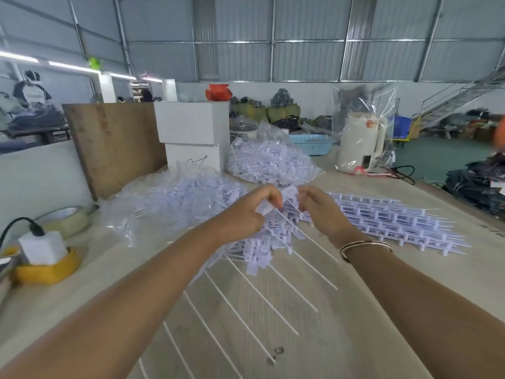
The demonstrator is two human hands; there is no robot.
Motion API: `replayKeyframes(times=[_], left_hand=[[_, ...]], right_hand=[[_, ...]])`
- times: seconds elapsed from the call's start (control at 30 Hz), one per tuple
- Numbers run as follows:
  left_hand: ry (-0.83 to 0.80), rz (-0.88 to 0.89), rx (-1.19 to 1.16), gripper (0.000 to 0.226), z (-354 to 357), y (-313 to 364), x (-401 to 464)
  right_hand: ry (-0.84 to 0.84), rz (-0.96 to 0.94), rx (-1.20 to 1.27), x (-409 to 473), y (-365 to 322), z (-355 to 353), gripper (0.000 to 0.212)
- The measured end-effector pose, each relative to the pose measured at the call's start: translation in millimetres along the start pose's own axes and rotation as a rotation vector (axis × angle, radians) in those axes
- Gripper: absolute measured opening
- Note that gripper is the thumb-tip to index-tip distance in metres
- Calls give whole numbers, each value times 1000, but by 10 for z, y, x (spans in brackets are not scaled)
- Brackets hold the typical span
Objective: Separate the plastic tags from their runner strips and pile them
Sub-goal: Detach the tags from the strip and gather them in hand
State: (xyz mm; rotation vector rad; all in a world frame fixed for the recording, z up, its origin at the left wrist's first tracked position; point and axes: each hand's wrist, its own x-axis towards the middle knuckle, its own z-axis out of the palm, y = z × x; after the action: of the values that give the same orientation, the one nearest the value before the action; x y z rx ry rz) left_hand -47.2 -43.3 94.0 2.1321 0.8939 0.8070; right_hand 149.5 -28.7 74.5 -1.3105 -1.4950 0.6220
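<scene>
My left hand and my right hand meet at the middle of the wooden table, both pinching a cluster of pale lilac plastic tags held just above the table. Under my hands lies a loose pile of tags with long white tails fanning toward me. A flat stack of tags joined on their runner strips lies to the right of my right hand. My right wrist wears a thin bangle.
Two clear bags of tags sit behind my hands, one at the left and one further back. A white box, a wooden board, a cream kettle, a tape roll and a yellow reel with a plug stand around.
</scene>
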Motion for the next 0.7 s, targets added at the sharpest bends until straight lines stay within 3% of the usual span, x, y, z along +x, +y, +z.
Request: replayKeyframes(times=[0.1,0.2,0.4,0.47,0.57,0.7], left_hand=[[96,31,1,71,-70,10,18],[57,69,204,70,-67,-14,34],[-91,-139,360,45,88,-129,41],[-101,-175,388,32,158,-119,11],[-77,-143,455,14,279,-128,-6],[-71,-77,369,21,419,-216,-71]], right_hand=[[83,-61,128,35,-129,-113,17],[-49,27,196,-35,-158,-186,21],[-278,196,238,-352,82,-256,20],[-293,164,121,-422,153,-222,28],[-267,79,193,-500,244,-84,35],[-261,-15,284,-608,404,24,35]])
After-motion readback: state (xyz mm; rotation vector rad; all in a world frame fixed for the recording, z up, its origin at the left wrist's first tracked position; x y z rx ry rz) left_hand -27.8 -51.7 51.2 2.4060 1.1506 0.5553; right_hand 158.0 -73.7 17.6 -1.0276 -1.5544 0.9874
